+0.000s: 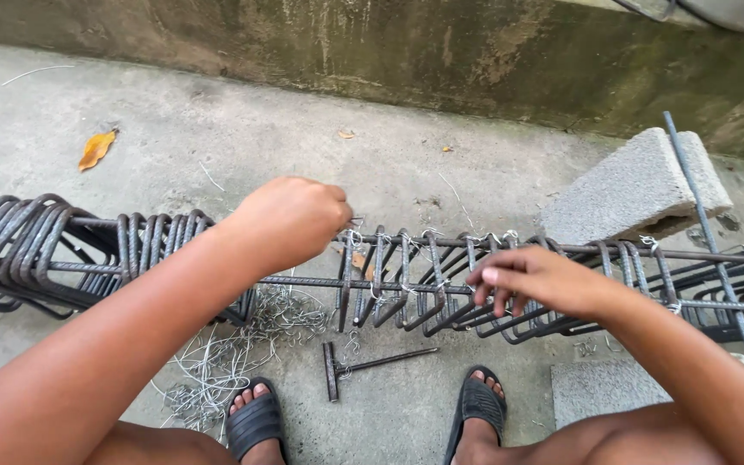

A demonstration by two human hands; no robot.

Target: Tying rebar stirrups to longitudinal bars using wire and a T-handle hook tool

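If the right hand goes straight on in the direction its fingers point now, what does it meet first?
The right hand points left along the rebar cage. It would probably meet first the tied stirrups just beyond its fingertips, then the left hand, though depth is hard to judge.

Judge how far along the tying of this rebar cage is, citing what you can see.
Done: the stirrups mid-cage stand spaced, with wire ties on the top bar. In hand: the left hand works at the top bar while the right hand rests on the stirrups. Left: the bunched stirrups at the left look unspaced; loose tie wire lies on the floor.
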